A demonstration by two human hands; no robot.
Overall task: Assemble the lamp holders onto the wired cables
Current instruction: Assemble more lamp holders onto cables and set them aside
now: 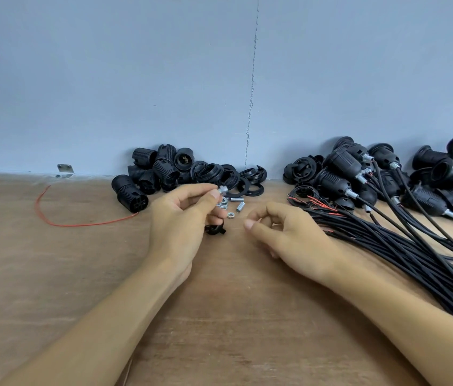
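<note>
I see a wooden tabletop. By its back edge lie loose black lamp holders and rings, with nuts and short metal tubes just in front. A red wire curves towards the left edge, and black cables fan towards the right edge.

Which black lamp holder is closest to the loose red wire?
The leftmost lamp holder, lying on its side with its end facing us. The red wire ends right beside it; the others sit farther back.
</note>
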